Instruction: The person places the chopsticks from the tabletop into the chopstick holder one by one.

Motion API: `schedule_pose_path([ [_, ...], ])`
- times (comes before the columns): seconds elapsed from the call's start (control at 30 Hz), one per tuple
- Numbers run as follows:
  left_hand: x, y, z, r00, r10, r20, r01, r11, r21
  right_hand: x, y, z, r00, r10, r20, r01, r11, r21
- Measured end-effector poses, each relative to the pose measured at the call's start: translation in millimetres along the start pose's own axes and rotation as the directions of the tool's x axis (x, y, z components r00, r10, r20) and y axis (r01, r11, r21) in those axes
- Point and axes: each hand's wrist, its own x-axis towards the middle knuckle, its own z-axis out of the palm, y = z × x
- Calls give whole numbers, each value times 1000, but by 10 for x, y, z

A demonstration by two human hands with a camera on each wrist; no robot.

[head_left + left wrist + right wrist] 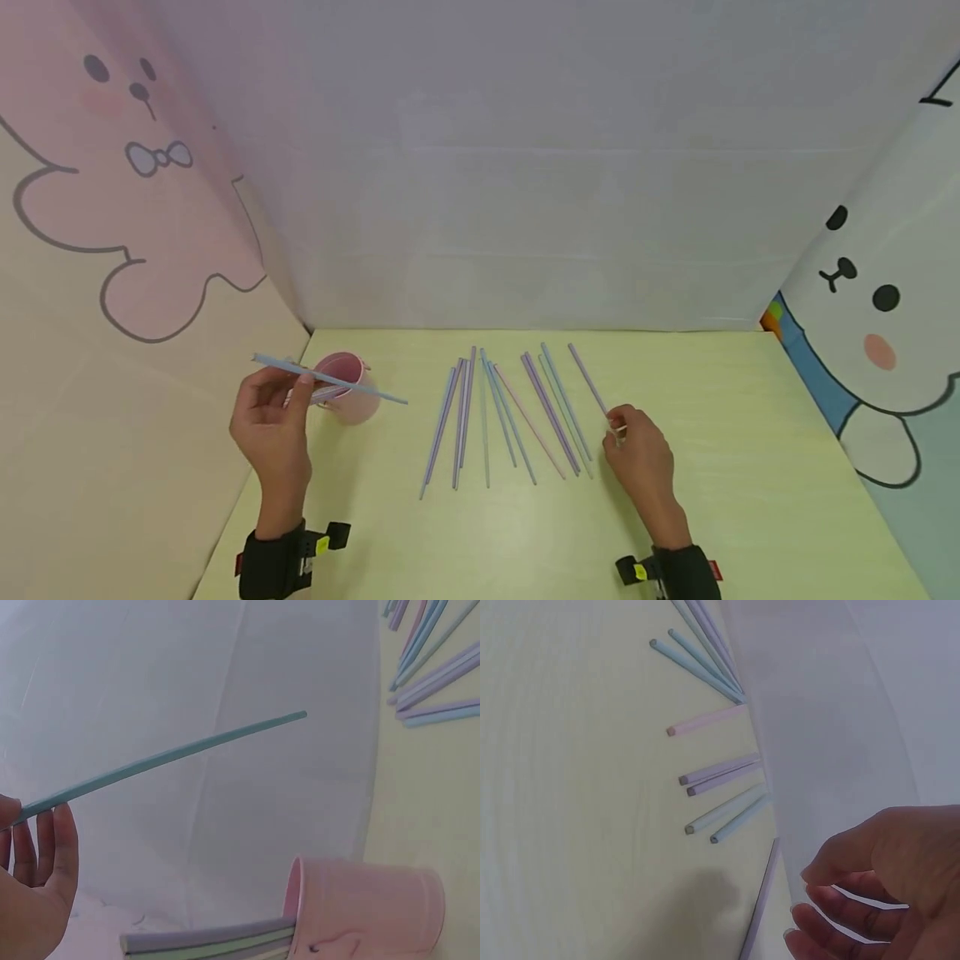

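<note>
My left hand [270,425] pinches a slim light-blue stick [378,395] between thumb and fingers, holding it up slantwise. In the head view the stick crosses in front of a pink bucket [358,408]. Several pastel sticks [210,941] poke out of the bucket's mouth in the left wrist view. My right hand [641,450] is over the table, fingers loosely bent, by the near end of a lone purple stick [587,377]. In the right wrist view that purple stick [761,904] lies on the table, apart from the fingertips [810,877], and nothing shows between thumb and fingers.
Several blue, purple, green and pink sticks [483,417] lie fanned out across the pale yellow table [772,467]. Cloth screens with cartoon animals stand at both sides, and a plain pale screen [525,208] rises along the back edge.
</note>
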Motion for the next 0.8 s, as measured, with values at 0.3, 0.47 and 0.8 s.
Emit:
schedule_pose_path([
  [0.3,247,140,-264,984,105,-143,-97,993,65,-9,136,20,997,71,25,-71,997,-22],
  [0.47,255,139,-386,974,164,-159,-131,971,200,3,200,74,994,96,53,-94,995,-32],
  [0.8,163,-49,-469,979,79,-190,-42,981,189,-3,255,137,998,68,19,-66,995,-80],
])
